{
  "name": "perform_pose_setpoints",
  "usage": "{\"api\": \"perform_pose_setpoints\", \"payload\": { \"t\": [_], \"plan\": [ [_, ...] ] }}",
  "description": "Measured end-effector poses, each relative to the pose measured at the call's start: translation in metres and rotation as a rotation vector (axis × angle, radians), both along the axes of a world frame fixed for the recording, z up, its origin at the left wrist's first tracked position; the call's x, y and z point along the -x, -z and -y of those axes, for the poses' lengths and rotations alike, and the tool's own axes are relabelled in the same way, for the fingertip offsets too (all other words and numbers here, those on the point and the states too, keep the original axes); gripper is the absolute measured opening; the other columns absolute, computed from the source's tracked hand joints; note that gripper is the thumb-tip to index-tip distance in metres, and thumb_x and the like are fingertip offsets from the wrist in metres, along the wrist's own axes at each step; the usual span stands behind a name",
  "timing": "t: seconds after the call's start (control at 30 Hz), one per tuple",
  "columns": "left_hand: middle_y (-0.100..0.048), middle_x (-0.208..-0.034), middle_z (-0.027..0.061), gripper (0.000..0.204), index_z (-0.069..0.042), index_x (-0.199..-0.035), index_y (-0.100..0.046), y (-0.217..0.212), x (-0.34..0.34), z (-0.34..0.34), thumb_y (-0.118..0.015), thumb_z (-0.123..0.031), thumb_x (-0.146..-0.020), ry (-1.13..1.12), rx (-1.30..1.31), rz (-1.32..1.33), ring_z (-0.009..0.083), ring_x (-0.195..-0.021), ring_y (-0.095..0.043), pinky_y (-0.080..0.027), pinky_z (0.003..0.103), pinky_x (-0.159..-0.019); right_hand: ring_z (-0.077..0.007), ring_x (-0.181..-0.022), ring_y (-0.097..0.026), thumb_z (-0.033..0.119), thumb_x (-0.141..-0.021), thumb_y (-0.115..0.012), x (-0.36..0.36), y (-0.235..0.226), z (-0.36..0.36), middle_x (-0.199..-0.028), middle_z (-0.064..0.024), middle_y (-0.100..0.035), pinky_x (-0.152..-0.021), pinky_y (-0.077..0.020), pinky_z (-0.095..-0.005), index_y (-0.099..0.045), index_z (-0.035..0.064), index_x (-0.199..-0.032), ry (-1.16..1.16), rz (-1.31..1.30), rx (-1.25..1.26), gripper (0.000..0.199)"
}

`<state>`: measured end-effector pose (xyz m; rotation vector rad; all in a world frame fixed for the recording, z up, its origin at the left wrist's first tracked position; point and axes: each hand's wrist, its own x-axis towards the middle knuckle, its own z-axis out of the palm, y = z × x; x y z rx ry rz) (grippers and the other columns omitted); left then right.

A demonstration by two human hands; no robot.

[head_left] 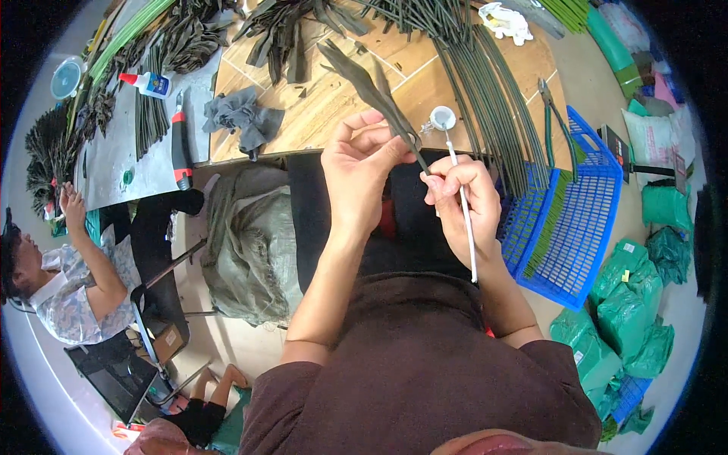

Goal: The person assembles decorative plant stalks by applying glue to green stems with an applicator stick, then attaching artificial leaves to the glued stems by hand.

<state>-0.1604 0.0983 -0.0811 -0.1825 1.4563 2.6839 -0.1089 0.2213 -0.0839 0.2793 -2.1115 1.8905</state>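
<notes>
My left hand (355,171) is closed around a long dark green artificial leaf (362,87), pinching it near its lower end. The leaf points up and to the left over the table. My right hand (468,199) grips a thin white stick (467,227), and its thumb and forefinger also meet the leaf's stem end. By the stick's upper end is a small white cup (442,117) with pale content; I cannot tell whether they touch.
More dark leaves (284,30) and a row of thin dark stems (485,91) lie on the wooden table (413,53). A grey cloth (244,120), pliers (557,125), a blue basket (576,227) and a glue bottle (148,83) are around. Another person (76,280) works at left.
</notes>
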Motion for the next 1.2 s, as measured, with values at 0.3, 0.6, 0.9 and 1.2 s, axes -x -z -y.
{"api": "perform_pose_setpoints", "payload": {
  "t": [0.3, 0.6, 0.9, 1.2],
  "plan": [
    [-0.064, -0.082, 0.011, 0.021, 0.007, -0.1, -0.054, -0.008, -0.001, -0.001, -0.056, 0.005, -0.079, 0.117, -0.103, 0.096, 0.0145, -0.071, -0.061, -0.052, 0.027, -0.066, -0.007, -0.058, -0.048, -0.007, -0.081, -0.056, 0.0, 0.005, -0.007, -0.078, -0.0078, -0.053, -0.051, -0.0405, -0.0195, -0.039, 0.0037, -0.078, 0.024, 0.064, 0.041, 0.02],
    [-0.064, -0.084, 0.0105, 0.022, 0.005, -0.099, -0.055, -0.002, -0.004, -0.003, -0.059, 0.005, -0.077, 0.096, -0.114, 0.144, 0.0145, -0.071, -0.061, -0.052, 0.028, -0.066, -0.0062, -0.058, -0.047, -0.006, -0.081, -0.056, 0.0, 0.01, -0.009, -0.077, -0.0069, -0.054, -0.05, -0.0389, -0.0189, -0.039, 0.0041, -0.079, 0.04, 0.07, 0.067, 0.02],
    [-0.063, -0.081, 0.0112, 0.008, 0.004, -0.087, -0.061, 0.004, -0.001, -0.001, -0.058, -0.002, -0.082, 0.118, -0.087, 0.113, 0.0148, -0.068, -0.061, -0.054, 0.028, -0.064, -0.0041, -0.058, -0.043, -0.005, -0.078, -0.06, -0.001, 0.016, -0.013, -0.074, -0.0042, -0.054, -0.05, -0.036, -0.0174, -0.041, 0.0048, -0.077, 0.074, 0.095, -0.001, 0.022],
    [-0.061, -0.072, 0.0086, 0.005, 0.004, -0.081, -0.059, 0.015, 0.008, -0.003, -0.06, -0.001, -0.079, -0.002, 0.041, 0.074, 0.0145, -0.06, -0.06, -0.054, 0.027, -0.056, -0.0124, -0.078, -0.058, 0.012, -0.09, -0.05, 0.007, 0.001, -0.033, -0.092, -0.0101, -0.06, -0.07, -0.0464, -0.0241, -0.052, -0.0007, -0.102, 0.175, 0.089, -0.035, 0.018]
  ]
}}
